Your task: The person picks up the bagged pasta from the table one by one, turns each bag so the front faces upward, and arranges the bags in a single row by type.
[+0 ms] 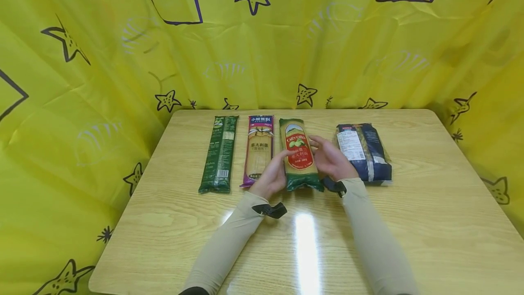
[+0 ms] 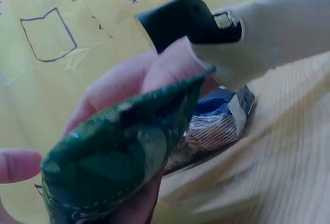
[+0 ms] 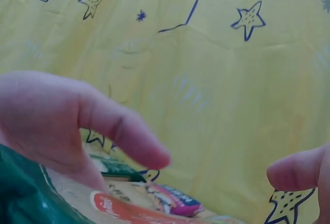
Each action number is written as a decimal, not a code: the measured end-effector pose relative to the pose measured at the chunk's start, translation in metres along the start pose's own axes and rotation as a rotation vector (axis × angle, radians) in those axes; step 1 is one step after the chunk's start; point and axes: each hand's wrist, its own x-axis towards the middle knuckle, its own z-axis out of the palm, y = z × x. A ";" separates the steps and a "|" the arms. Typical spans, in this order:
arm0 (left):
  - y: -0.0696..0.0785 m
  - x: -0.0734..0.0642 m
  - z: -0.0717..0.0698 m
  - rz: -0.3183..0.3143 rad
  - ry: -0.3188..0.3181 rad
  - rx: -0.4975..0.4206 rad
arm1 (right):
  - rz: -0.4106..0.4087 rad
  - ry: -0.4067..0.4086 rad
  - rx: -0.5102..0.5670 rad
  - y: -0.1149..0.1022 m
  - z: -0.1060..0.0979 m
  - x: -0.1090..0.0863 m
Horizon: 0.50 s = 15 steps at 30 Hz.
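Note:
A green-and-gold pasta packet with a red oval label is held between both hands, tilted up off the table in the left wrist view. My left hand grips its left edge, thumb over the front. On the opposite edge, my right hand holds the packet from the side, its thumb raised off the front. Part of each hand's fingers is hidden behind the packet. The packet's green end fills much of the left wrist view.
Left of the hands lie a purple-ended pasta packet and a dark green packet. A dark blue pasta bag lies just beyond the right hand. Yellow patterned cloth hangs behind the wooden table.

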 end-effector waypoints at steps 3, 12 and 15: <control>0.003 0.000 0.000 -0.013 -0.019 0.030 | -0.024 0.008 -0.020 -0.004 0.002 -0.003; 0.007 -0.001 0.000 -0.018 0.001 0.133 | -0.090 0.048 -0.211 -0.008 0.004 -0.010; 0.008 -0.001 0.000 -0.009 0.008 0.111 | -0.107 0.050 -0.254 -0.008 0.008 -0.011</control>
